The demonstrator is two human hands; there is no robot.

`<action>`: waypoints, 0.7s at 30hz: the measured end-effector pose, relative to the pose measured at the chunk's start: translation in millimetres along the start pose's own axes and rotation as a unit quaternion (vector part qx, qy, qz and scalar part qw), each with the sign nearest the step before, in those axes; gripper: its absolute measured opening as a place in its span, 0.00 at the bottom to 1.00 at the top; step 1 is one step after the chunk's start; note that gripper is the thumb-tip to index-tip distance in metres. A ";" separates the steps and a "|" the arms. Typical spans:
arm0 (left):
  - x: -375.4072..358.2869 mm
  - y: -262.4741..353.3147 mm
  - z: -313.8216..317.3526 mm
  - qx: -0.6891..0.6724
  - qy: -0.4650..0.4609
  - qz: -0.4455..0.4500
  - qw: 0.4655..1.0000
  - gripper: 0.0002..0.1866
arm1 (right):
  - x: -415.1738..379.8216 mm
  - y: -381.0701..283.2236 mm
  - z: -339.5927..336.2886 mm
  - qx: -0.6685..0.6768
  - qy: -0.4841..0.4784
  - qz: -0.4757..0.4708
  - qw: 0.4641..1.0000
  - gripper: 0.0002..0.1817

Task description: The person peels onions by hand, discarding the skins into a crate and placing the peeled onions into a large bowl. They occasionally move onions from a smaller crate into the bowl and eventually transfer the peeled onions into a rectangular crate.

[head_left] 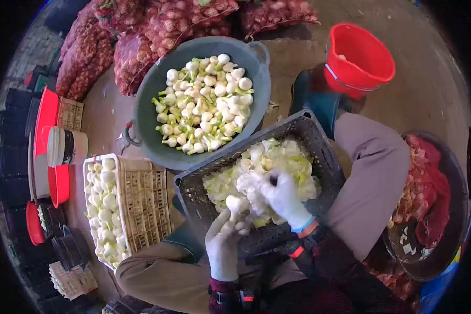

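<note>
My left hand (pixel 224 243), in a white glove, is closed around a peeled white garlic bulb (pixel 236 203) with its round end up. My right hand (pixel 287 201), gloved too, is just right of the bulb with its fingers curled together. A small dark spot shows between those fingers, and motion blur hides what they hold. Both hands are over a black plastic crate (pixel 193 201) between my knees. Loose white and greenish garlic skins (pixel 298 157) fill much of it.
Beyond the crate stands a grey tub (pixel 146 104) of garlic bulbs with short green stems. A white crate (pixel 144 204) of bulbs is at left, a red bucket (pixel 366 63) at upper right. A dark basin (pixel 460 183) holds a red mesh bag. Full mesh sacks (pixel 167 21) lie behind.
</note>
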State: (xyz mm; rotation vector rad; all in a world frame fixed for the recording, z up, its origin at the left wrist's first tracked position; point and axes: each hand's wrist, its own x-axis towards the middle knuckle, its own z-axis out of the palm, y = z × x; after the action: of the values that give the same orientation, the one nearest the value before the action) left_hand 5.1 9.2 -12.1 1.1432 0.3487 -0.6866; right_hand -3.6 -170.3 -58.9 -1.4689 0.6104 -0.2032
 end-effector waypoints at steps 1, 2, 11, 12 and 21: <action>0.3 0.1 -0.3 -0.053 -0.031 -0.001 0.998 0.29 | 6.3 -0.3 -6.9 0.017 0.028 0.070 0.997 0.11; -2.5 0.7 2.0 -0.055 -0.036 0.002 0.998 0.29 | 8.8 -1.0 -12.3 0.056 0.051 0.097 0.992 0.11; -15.0 -8.8 34.4 0.047 0.062 0.133 0.988 0.32 | -49.7 -25.1 19.3 -0.270 -0.012 -0.192 0.943 0.10; -16.1 -7.1 39.9 -0.021 0.062 0.131 0.989 0.30 | -48.0 -23.0 21.5 -0.289 0.017 -0.229 0.929 0.07; -0.1 -7.6 30.8 -0.205 -0.059 -0.028 0.977 0.23 | 2.2 -11.8 1.4 -0.114 0.065 -0.041 0.990 0.04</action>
State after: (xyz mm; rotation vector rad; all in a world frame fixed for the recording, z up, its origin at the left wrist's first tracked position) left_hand -2.7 -20.8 -5.4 0.6995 0.4013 -0.6900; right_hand 1.7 -171.5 -48.1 -1.7139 0.6964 -0.3039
